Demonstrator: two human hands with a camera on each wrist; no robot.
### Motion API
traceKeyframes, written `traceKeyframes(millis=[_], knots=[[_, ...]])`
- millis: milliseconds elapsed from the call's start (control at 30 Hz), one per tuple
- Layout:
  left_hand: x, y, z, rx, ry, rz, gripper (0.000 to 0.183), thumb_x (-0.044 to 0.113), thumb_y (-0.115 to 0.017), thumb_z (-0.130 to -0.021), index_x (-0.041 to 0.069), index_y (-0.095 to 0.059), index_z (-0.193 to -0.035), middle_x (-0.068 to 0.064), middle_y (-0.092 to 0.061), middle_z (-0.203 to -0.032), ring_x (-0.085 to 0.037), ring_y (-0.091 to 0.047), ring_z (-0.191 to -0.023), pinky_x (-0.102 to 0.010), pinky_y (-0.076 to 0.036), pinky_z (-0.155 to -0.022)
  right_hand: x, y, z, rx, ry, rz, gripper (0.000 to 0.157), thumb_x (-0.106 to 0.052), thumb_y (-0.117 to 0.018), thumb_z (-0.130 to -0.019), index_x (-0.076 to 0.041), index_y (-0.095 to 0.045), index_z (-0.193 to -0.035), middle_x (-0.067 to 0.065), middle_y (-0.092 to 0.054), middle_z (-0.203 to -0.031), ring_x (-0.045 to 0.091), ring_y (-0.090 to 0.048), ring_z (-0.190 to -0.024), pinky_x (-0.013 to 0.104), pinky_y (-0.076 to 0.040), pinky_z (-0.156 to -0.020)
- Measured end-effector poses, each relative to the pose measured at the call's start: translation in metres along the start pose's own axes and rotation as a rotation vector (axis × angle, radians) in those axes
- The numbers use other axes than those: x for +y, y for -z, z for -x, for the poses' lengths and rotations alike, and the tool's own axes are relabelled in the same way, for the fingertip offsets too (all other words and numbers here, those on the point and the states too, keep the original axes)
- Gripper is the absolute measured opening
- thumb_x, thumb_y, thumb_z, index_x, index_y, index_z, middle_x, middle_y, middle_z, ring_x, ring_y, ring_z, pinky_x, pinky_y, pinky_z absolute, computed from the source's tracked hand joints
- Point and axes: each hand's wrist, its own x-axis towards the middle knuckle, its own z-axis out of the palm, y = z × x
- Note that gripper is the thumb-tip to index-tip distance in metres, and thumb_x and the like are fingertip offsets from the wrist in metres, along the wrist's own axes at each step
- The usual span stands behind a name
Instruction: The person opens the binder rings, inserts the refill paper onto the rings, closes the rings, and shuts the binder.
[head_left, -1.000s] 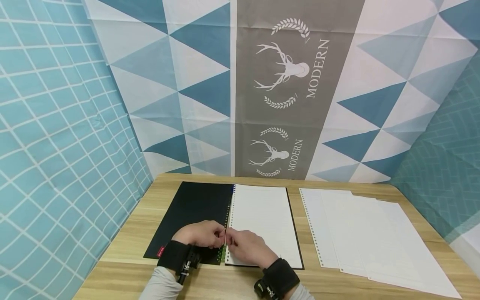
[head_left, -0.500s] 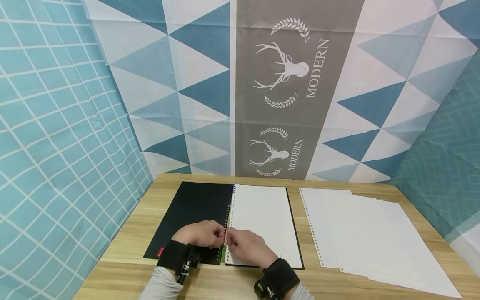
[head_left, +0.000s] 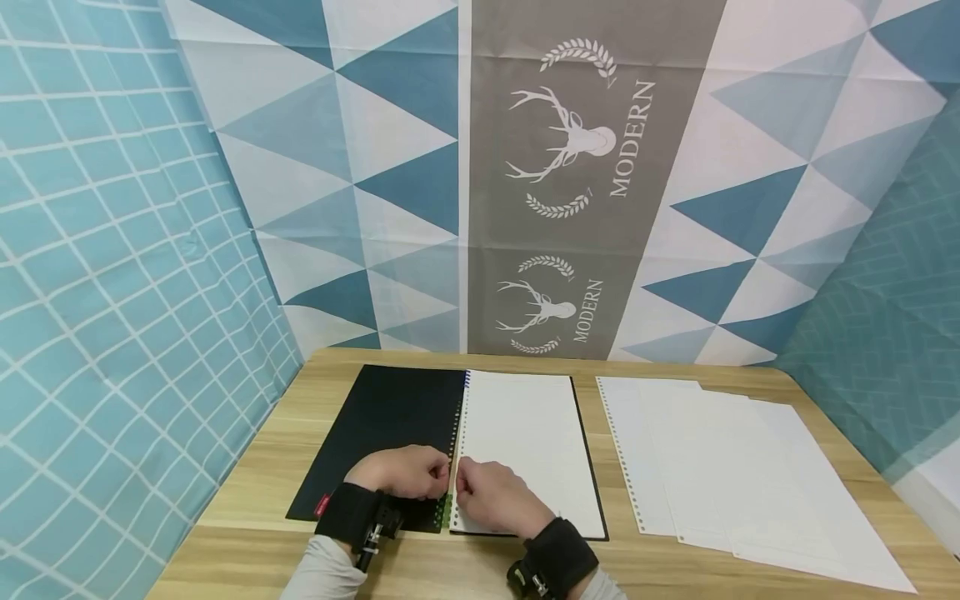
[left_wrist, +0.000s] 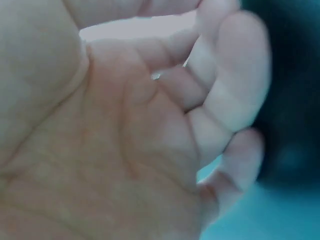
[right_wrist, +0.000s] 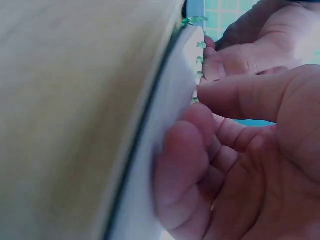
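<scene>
A black loose-leaf binder (head_left: 397, 408) lies spread flat on the table, with white punched sheets (head_left: 525, 425) on its right side. Its rings run down the middle, blue at the far end and green (right_wrist: 200, 60) at the near end. From the left, my left hand (head_left: 408, 472) pinches at the near rings, fingers curled; its palm (left_wrist: 125, 125) fills the left wrist view and hides its fingertips' contact. Opposite, my right hand (head_left: 498, 497) lies over the sheets' lower left, its thumb and index finger pinching the rings at the punched edge.
Several loose punched sheets (head_left: 750, 475) lie overlapping on the right of the wooden table (head_left: 247, 500). A patterned cloth wall (head_left: 405, 167) stands behind, and a blue tiled-print cloth (head_left: 112, 292) hangs at the left.
The hands stay at the near rings, with only a slight shift of the fingers. The binder and loose sheets keep their places; the head view has moved a little.
</scene>
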Motion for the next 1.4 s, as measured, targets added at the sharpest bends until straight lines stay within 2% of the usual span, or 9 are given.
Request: traceKeyframes(millis=[100,200,267,367,500,633,833,1033,1400], knots=[[-0.001,0.005,-0.009,0.027,-0.012,-0.03,0.009,0.001,-0.064,-0.088,0.008,-0.063,-0.083,0.003,-0.057,-0.074,-0.013,-0.052,-0.066,-0.027,-0.04,-0.059,0.001,0.012,-0.009,-0.086,-0.056,-0.095,0.015,-0.012,-0.061,-0.095,-0.019,-0.055,-0.084,-0.004,-0.056,-0.071,0.009,-0.053,-0.049,0.025,-0.045,-0.044],[-0.003,0.016,-0.027,0.17,-0.031,-0.093,0.007,0.009,-0.066,-0.094,0.011,-0.065,-0.087,0.003,-0.059,-0.078,-0.013,-0.055,-0.07,-0.029,-0.043,-0.063,0.002,0.035,-0.031,-0.118,-0.101,-0.133,0.011,-0.012,-0.061,-0.098,-0.014,-0.058,-0.087,0.002,-0.06,-0.076,0.017,-0.058,-0.048,0.03,-0.05,-0.042],[-0.005,0.025,-0.045,0.301,-0.031,-0.09,0.005,0.013,-0.065,-0.098,0.013,-0.065,-0.093,0.001,-0.06,-0.079,-0.014,-0.055,-0.071,-0.029,-0.044,-0.064,0.005,0.05,-0.052,-0.081,-0.089,-0.103,0.012,-0.014,-0.059,-0.1,-0.012,-0.059,-0.087,0.003,-0.06,-0.075,0.017,-0.058,-0.05,0.03,-0.05,-0.044],[-0.012,0.036,-0.073,0.453,-0.019,0.026,0.005,0.012,-0.061,-0.101,0.009,-0.063,-0.103,-0.005,-0.063,-0.083,-0.017,-0.058,-0.073,-0.031,-0.048,-0.067,0.018,0.064,-0.085,0.018,-0.031,-0.087,0.012,-0.01,-0.057,-0.1,-0.01,-0.06,-0.088,0.003,-0.059,-0.076,0.015,-0.055,-0.053,0.026,-0.046,-0.047],[-0.026,0.037,-0.101,0.549,0.058,0.132,0.01,0.011,-0.056,-0.104,0.007,-0.056,-0.112,-0.01,-0.064,-0.091,-0.018,-0.06,-0.076,-0.029,-0.051,-0.069,0.043,0.059,-0.116,0.121,0.031,-0.085,0.009,-0.005,-0.057,-0.098,-0.007,-0.059,-0.089,0.002,-0.058,-0.077,0.011,-0.052,-0.062,0.022,-0.04,-0.056],[-0.032,0.034,-0.113,0.583,0.149,-0.002,0.011,0.016,-0.055,-0.105,0.012,-0.051,-0.115,-0.009,-0.063,-0.091,-0.021,-0.057,-0.075,-0.032,-0.044,-0.068,0.06,0.045,-0.134,0.133,0.014,-0.07,0.004,-0.006,-0.057,-0.098,-0.005,-0.054,-0.095,0.003,-0.055,-0.078,0.015,-0.051,-0.07,0.024,-0.039,-0.065],[-0.019,0.035,-0.117,0.625,0.234,-0.188,0.01,0.023,-0.055,-0.104,0.016,-0.05,-0.11,-0.009,-0.061,-0.084,-0.027,-0.056,-0.073,-0.038,-0.038,-0.063,0.059,0.043,-0.146,0.128,-0.048,-0.027,0.007,-0.008,-0.051,-0.102,-0.007,-0.047,-0.107,0.006,-0.049,-0.079,0.023,-0.047,-0.071,0.033,-0.035,-0.067],[-0.023,0.032,-0.133,0.654,0.273,-0.203,0.008,0.025,-0.055,-0.105,0.019,-0.05,-0.103,-0.01,-0.062,-0.085,-0.029,-0.058,-0.073,-0.04,-0.04,-0.063,0.057,0.041,-0.149,0.147,-0.115,0.104,0.003,-0.01,-0.046,-0.103,-0.011,-0.048,-0.103,0.009,-0.057,-0.077,0.024,-0.053,-0.067,0.035,-0.038,-0.063],[-0.023,0.029,-0.132,0.645,0.278,-0.205,0.008,0.025,-0.053,-0.104,0.019,-0.048,-0.101,-0.008,-0.059,-0.082,-0.029,-0.054,-0.072,-0.039,-0.037,-0.064,0.058,0.044,-0.151,0.125,-0.112,0.148,0.007,-0.016,-0.05,-0.105,-0.014,-0.05,-0.098,0.006,-0.059,-0.084,0.024,-0.054,-0.073,0.034,-0.039,-0.066]])
